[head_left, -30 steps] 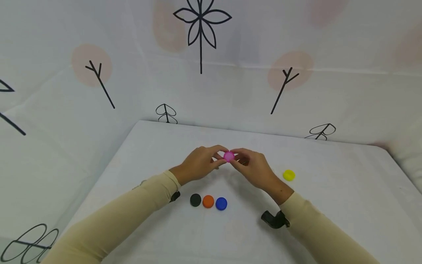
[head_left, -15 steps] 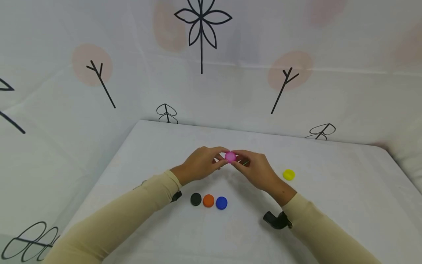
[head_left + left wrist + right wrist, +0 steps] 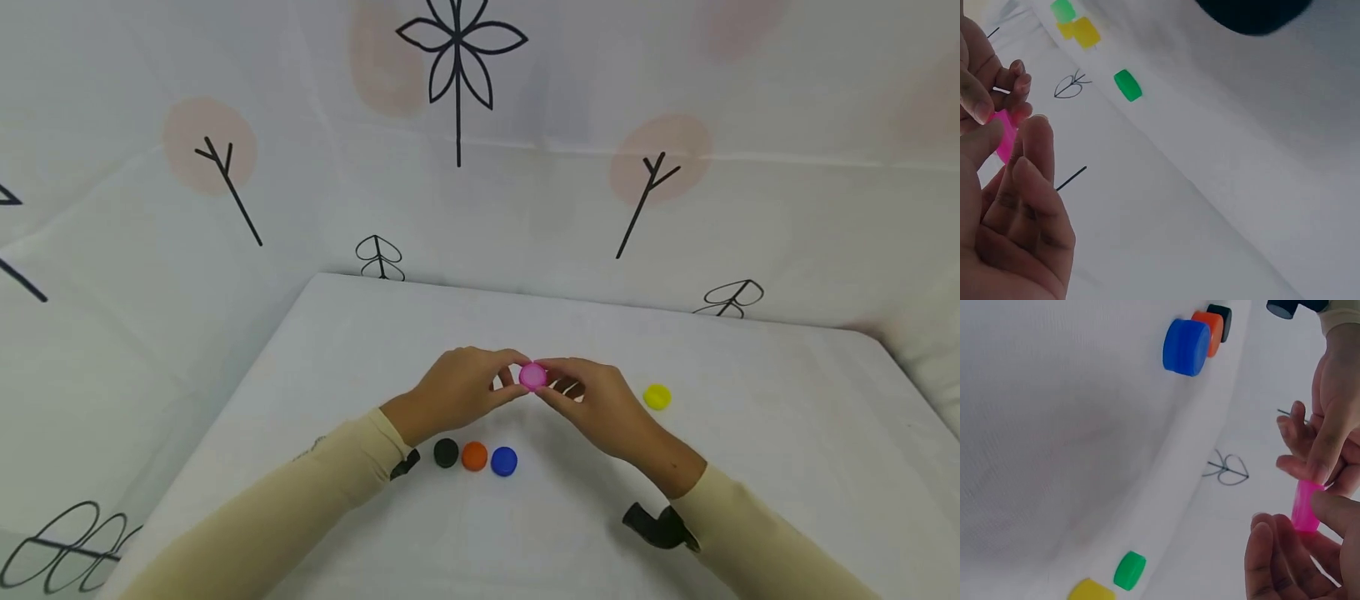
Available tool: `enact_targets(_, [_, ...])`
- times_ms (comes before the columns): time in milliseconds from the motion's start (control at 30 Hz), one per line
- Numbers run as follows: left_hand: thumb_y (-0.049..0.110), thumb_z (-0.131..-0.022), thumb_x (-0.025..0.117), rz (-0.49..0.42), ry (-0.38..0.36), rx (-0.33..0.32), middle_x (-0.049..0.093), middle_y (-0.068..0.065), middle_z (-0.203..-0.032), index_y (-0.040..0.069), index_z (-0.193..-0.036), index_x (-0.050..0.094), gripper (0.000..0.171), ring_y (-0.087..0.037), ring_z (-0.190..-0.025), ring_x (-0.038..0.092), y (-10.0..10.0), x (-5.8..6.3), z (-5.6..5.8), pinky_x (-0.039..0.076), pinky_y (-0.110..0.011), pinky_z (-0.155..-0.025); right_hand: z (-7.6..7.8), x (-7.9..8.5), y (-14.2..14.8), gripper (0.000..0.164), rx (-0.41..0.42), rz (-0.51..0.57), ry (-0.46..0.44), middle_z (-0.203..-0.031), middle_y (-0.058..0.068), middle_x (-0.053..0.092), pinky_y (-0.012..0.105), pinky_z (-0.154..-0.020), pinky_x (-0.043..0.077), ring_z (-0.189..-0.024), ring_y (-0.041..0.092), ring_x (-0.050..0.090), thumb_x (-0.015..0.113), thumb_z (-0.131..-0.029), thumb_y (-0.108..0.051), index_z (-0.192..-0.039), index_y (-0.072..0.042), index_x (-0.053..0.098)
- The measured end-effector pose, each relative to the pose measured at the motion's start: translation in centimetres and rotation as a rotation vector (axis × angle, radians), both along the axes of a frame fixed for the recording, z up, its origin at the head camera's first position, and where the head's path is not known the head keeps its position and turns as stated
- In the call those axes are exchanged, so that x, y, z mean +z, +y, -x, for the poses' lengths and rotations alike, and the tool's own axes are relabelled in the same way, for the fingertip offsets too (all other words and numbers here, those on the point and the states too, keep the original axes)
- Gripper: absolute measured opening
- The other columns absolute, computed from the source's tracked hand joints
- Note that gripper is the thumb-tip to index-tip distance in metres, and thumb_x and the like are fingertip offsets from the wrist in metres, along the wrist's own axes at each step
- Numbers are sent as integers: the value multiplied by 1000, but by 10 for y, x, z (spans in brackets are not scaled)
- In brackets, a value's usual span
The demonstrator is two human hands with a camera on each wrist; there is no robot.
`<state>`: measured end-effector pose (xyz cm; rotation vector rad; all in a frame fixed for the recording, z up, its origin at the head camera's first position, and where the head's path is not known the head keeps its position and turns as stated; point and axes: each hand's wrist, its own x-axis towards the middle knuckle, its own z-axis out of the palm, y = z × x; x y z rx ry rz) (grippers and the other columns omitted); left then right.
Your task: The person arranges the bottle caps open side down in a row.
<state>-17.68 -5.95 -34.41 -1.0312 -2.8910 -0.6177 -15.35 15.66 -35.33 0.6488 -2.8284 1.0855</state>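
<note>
A small pink round tub (image 3: pixel 533 377) is held up over the white table between both hands. My left hand (image 3: pixel 459 387) pinches its left side with thumb and forefinger. From the right, my right hand (image 3: pixel 603 408) pinches the opposite side in the same way. In the right wrist view the pink tub (image 3: pixel 1305 509) shows as a short cylinder, fingertips at both ends. The other fingers of both hands are loosely bent beside it.
Dark (image 3: pixel 446 452), orange (image 3: pixel 475 456) and blue (image 3: pixel 504 461) round tubs stand in a row nearer me. A yellow one (image 3: pixel 657 397) lies right of the right hand. The wrist views show a green one (image 3: pixel 1130 570), hidden in the head view. Patterned white cloth (image 3: pixel 525 217) rises behind.
Both hands have moved slightly right and closer to me with the pink tub held between them. The tubs on the table have stayed put.
</note>
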Motion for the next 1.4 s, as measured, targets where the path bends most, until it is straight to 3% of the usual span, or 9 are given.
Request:
enact_targets(167, [38, -93, 70, -34, 11, -10, 74, 5, -94, 20, -128, 65, 40, -6, -72, 61, 2, 2, -11, 47, -15, -61, -12, 1, 2, 37, 0, 6, 14, -106, 0, 73, 29, -76, 60, -91, 15, 69, 77, -89, -19, -124, -11, 69])
enact_targets(400, [36, -92, 73, -107, -51, 15, 73, 2, -108, 18, -126, 67, 39, -9, -88, 67, 5, -5, -28, 50, -16, -68, -25, -6, 5, 38, 13, 21, 7, -107, -1, 74, 28, -76, 60, -89, 10, 69, 77, -88, -17, -124, -10, 69])
enact_targets(600, [31, -90, 76, -121, -101, 46, 73, 1, -110, 17, -125, 69, 38, -12, -93, 68, 7, -12, -38, 53, -19, -75, -31, -13, 6, 38, 36, 35, -1, -108, -3, 75, 24, -76, 58, -86, 7, 69, 79, -86, -14, -123, -11, 71])
enact_targets(867, [32, -90, 76, -63, -74, 39, 75, 7, -106, 18, -121, 71, 34, -7, -90, 68, 10, -19, -43, 52, -26, -82, -34, -24, 8, 33, 70, 64, -59, -105, -6, 75, 23, -76, 58, -85, 3, 67, 78, -87, -16, -119, -12, 73])
enact_targets(1133, [37, -91, 74, 11, -8, -15, 76, 12, -102, 20, -115, 75, 29, -3, -88, 68, 13, -31, -44, 46, -24, -77, -34, -37, 13, 30, 121, 45, -126, -106, -4, 76, 22, -75, 57, -85, 2, 67, 75, -90, -19, -118, -12, 73])
enact_targets(1400, [37, -91, 73, 79, -17, -14, 76, 14, -102, 22, -113, 75, 27, -1, -94, 69, 14, -36, -46, 44, -29, -81, -30, -41, 15, 29, 165, 8, -181, -99, -8, 75, 20, -74, 56, -84, 0, 65, 75, -90, -24, -116, -12, 73])
